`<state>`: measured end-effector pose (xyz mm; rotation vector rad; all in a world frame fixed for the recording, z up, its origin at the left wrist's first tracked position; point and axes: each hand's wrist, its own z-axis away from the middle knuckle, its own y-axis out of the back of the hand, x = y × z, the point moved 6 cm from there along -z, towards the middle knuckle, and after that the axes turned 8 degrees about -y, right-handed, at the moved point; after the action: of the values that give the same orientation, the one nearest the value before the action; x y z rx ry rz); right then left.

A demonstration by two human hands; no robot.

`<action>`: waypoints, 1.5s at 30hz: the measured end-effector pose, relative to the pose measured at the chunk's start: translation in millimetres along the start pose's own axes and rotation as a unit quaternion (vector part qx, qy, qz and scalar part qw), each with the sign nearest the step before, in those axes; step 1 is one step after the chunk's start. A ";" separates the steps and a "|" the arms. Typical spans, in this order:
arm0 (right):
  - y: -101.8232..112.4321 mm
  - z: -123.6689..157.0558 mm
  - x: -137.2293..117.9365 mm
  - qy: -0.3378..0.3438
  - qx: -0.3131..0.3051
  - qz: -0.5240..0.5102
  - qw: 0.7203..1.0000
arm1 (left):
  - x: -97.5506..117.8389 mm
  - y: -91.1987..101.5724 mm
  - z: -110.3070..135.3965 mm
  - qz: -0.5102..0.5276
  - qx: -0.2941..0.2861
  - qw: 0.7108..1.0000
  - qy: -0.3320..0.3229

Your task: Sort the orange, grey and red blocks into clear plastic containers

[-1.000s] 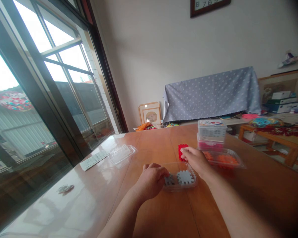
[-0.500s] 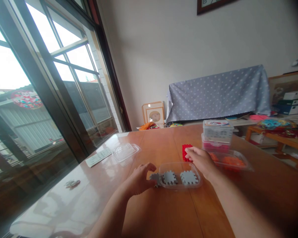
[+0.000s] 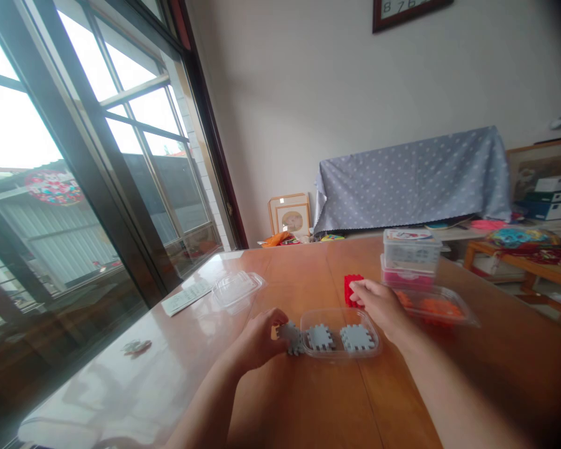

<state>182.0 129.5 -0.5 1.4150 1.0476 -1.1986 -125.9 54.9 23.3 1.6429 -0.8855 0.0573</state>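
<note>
My left hand [image 3: 259, 340] has its thumb and fingers closed around some grey notched puzzle tiles [image 3: 292, 338], just left of a clear plastic tray [image 3: 339, 356]. Inside that tray lie two groups of similar grey tiles, one on the left [image 3: 320, 337] and one on the right [image 3: 358, 337]. Beyond the tray, my right hand [image 3: 376, 302] pinches a red notched puzzle tile [image 3: 353, 290], held upright at or just above the table. Whether it is one tile or a stack, I cannot tell.
Orange pieces fill another clear tray [image 3: 465, 312] on the right. Behind it stand stacked lidded boxes [image 3: 410, 255]. A clear lid [image 3: 238, 290], a printed sheet [image 3: 187, 297] and a small object in clear wrapping [image 3: 137, 348] lie on the left of the wooden table [image 3: 303, 405].
My left hand's fingers have closed on the grey tiles beside the tray, and those tiles have shifted slightly left. My right hand still holds the red tile in nearly the same place.
</note>
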 end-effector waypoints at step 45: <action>-1.7 4.3 -4.7 0.022 -0.013 0.024 0.999 | 45.2 -1.9 -12.3 0.050 0.017 0.999 0.001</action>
<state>179.0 125.4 3.8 1.4446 1.0500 -1.1196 -87.7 42.4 47.3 1.6288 -0.9692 0.1447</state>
